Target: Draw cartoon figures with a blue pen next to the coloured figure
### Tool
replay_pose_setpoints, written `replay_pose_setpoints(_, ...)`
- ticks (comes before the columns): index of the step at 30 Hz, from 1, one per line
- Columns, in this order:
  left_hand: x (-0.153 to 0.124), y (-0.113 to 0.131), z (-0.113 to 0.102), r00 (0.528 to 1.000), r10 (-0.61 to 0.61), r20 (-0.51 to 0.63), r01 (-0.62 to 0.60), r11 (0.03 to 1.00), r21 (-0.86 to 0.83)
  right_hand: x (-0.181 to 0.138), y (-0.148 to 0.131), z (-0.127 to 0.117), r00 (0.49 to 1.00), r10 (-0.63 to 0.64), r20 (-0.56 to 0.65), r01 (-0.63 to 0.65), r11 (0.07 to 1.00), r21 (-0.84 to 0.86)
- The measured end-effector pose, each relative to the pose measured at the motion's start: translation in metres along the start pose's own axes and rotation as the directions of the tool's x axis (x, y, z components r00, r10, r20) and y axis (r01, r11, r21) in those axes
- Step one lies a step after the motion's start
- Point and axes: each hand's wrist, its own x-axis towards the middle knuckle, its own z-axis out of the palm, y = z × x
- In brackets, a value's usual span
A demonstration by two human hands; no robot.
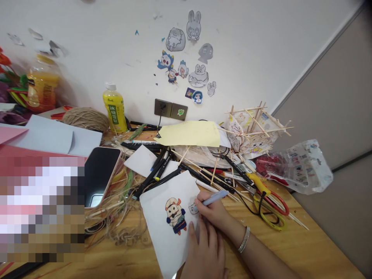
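A white sheet of paper (157,228) lies on the wooden table. On it is a coloured cartoon figure (175,217) with a pale hood, dark mittens and a blue lower part. To the figure's right is a small outline drawing (193,208) of a head, partly covered by my fingers. My right hand (215,213), with a silver bracelet at the wrist, is closed around a light blue pen (215,197) over this outline. The pen's tip is hidden behind the fingers. My left hand (205,248) lies flat on the sheet's lower right, fingers stretched out, just below the right hand.
Black markers (149,172) and thin wooden sticks (215,170) are heaped behind the sheet. Yellow and red scissors (270,199) lie to the right, near a plastic bag (308,166). To the left are a phone (102,174), tangled twine (124,221) and a yellow drink bottle (114,110).
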Motion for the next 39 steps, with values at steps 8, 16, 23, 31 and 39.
replay_pose_setpoints(8, -0.001, -0.002, -0.001, 1.0, 0.009, -0.013, -0.009, 1.0, 0.014, 0.001, -0.002, -0.001, 1.0, -0.014, -0.003, 0.014, 1.0, -0.009)
replay_pose_setpoints(16, -0.001, 0.0, 0.0, 0.999, 0.002, -0.036, 0.0, 1.0, 0.031, 0.001, 0.0, -0.001, 1.0, -0.028, -0.007, 0.027, 0.999, -0.019)
replay_pose_setpoints(23, 0.001, 0.0, -0.007, 0.999, 0.002, 0.043, -0.002, 1.0, 0.003, 0.0, -0.003, -0.001, 1.0, -0.014, -0.008, 0.014, 1.0, -0.015)
replay_pose_setpoints(31, 0.002, 0.008, -0.012, 0.993, -0.101, 0.063, 0.101, 0.995, 0.004, 0.0, 0.0, -0.001, 1.0, -0.011, -0.017, 0.011, 1.0, -0.01)
replay_pose_setpoints(39, 0.002, 0.008, -0.011, 0.992, -0.104, 0.066, 0.103, 0.995, 0.017, 0.0, -0.002, -0.002, 1.0, -0.019, -0.018, 0.019, 1.0, -0.019)
